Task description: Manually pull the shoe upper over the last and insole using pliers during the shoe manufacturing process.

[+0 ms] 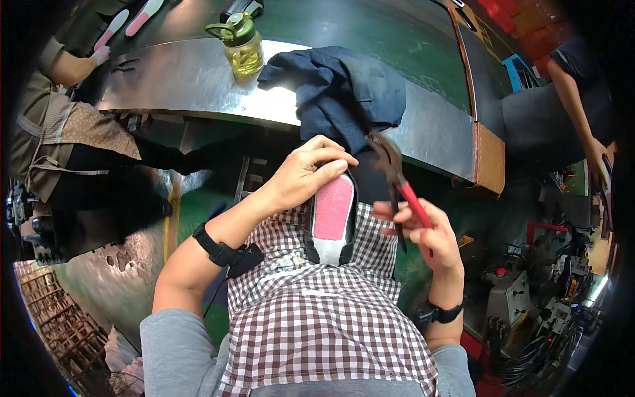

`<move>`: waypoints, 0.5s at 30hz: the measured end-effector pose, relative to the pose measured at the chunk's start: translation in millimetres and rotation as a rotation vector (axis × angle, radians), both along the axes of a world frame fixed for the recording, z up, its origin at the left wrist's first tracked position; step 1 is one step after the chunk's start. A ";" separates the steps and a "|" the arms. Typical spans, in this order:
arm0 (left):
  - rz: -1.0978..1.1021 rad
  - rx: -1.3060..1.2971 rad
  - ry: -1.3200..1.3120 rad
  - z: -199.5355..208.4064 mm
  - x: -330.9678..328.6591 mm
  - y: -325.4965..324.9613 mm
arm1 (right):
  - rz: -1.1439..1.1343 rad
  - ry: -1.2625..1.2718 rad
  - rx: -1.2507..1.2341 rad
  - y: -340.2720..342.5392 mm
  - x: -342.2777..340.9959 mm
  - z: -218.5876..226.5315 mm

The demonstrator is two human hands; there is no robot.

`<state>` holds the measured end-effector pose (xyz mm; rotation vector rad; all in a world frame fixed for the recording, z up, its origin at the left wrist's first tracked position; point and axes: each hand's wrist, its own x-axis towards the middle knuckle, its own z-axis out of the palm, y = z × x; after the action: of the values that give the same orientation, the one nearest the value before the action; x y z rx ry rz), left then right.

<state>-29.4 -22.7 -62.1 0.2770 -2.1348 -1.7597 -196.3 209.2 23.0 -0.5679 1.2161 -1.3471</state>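
Observation:
On the checked apron over my lap lies a shoe upper [309,228] on a last, bottom up, with a pink insole board [334,210] showing and a white patch at its near end. My left hand [307,171] is closed over its far end, fingers bent round the dark edge; the palm side is hidden. To the right of the shoe, my right hand [430,235] grips a pair of pliers [391,162] by the handles, one of them red. Their metal jaws point up and away, apart from the shoe. The right fingertips are slightly blurred.
Ahead runs a metal-edged bench [172,79], bearing a dark blue cloth [350,86] and a green-lidded bottle [243,53]. A co-worker in an apron [99,132] stands at left; another person's arm [575,106] reaches in at right. Machinery [516,298] stands at lower right.

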 end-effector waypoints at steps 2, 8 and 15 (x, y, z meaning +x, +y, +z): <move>0.004 0.027 -0.019 3.2 1.5 3.2 | 0.067 -0.158 0.022 13.0 5.3 6.4; 0.022 0.074 -0.020 6.6 1.2 11.3 | 0.115 -0.326 0.162 27.6 20.0 18.9; 0.027 0.091 -0.020 6.6 0.5 19.2 | 0.048 -0.321 0.220 23.0 26.1 27.8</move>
<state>-28.9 -3.5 -55.5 0.3465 -2.0576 -1.8486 -170.2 232.2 50.8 -0.2130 1.0611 -1.1916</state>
